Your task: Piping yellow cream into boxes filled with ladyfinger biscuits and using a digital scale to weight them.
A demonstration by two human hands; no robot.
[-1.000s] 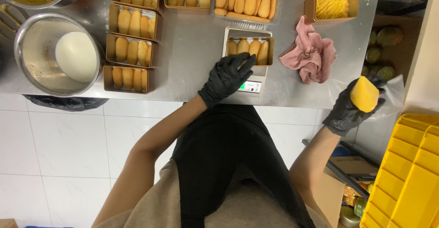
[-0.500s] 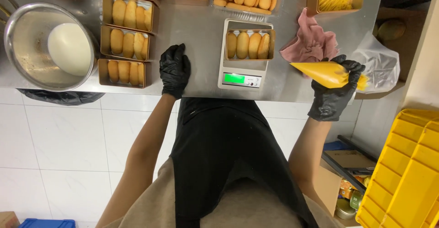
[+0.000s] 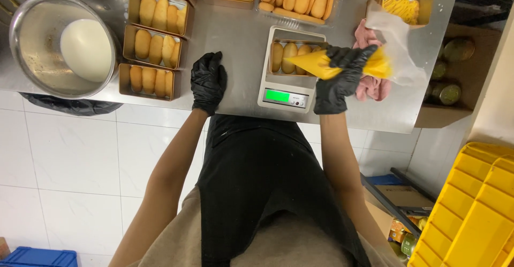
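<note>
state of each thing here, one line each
piping bag: filled with yellow cream, held over the scale
right hand: gloved, closed on the piping bag
left hand: gloved, flat on the counter
scale: on, display lit green
box on scale: open, holds biscuits
metal bowl: holds white cream

steel counter (image 3: pixel 235 37) above white tiled floor (image 3: pixel 69 160), yellow crates (image 3: pixel 471 213) beside.

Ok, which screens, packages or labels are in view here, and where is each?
Glowing green rectangular screen on the white scale's front edge, between the hands.
Clear plastic piping bag of yellow cream, in the right hand, over the scale.
Brown cardboard box right of the table, holding round jars.
</note>
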